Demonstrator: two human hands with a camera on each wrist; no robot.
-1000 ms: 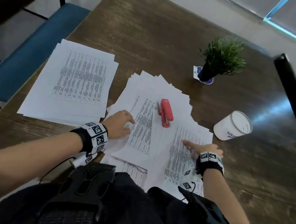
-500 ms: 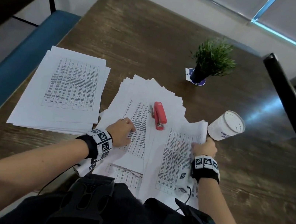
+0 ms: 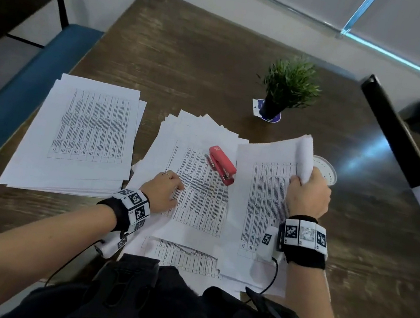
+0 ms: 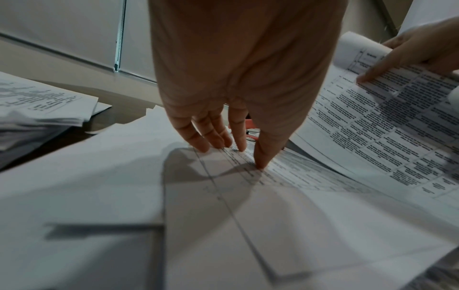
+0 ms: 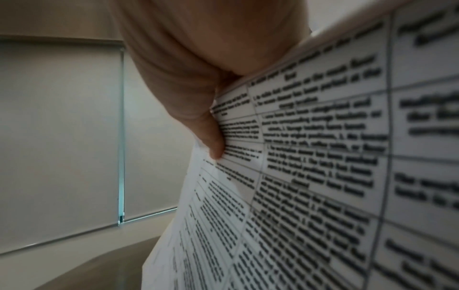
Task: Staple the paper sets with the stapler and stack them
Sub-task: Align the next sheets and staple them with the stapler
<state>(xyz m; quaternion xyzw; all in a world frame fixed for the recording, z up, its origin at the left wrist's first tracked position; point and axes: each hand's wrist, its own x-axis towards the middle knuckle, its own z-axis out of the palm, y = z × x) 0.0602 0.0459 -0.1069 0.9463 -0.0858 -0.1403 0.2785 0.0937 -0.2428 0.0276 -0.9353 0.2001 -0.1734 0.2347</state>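
Observation:
A red stapler (image 3: pixel 223 165) lies on a fan of loose printed sheets (image 3: pixel 197 198) in the middle of the table. My left hand (image 3: pixel 171 189) presses flat on those sheets with straight fingers (image 4: pixel 259 160); the stapler (image 4: pixel 252 125) shows just beyond them. My right hand (image 3: pixel 306 186) grips the right edge of a printed paper set (image 3: pixel 263 195), whose far end is raised and curling off the table. In the right wrist view my thumb (image 5: pixel 213 141) lies on the printed side of the paper set (image 5: pixel 323 157). A neat stack of papers (image 3: pixel 83 133) sits at the left.
A small potted plant (image 3: pixel 288 89) stands at the back of the wooden table (image 3: pixel 192 54). A white cup (image 3: pixel 326 171) sits right behind the lifted paper, partly hidden. A blue-seated chair (image 3: pixel 21 90) is at the left, a dark chair (image 3: pixel 390 127) at the right.
My right hand went from lying flat on the right paper set to gripping its right edge and lifting it. My left hand stayed on the fanned sheets. The stapler has not moved.

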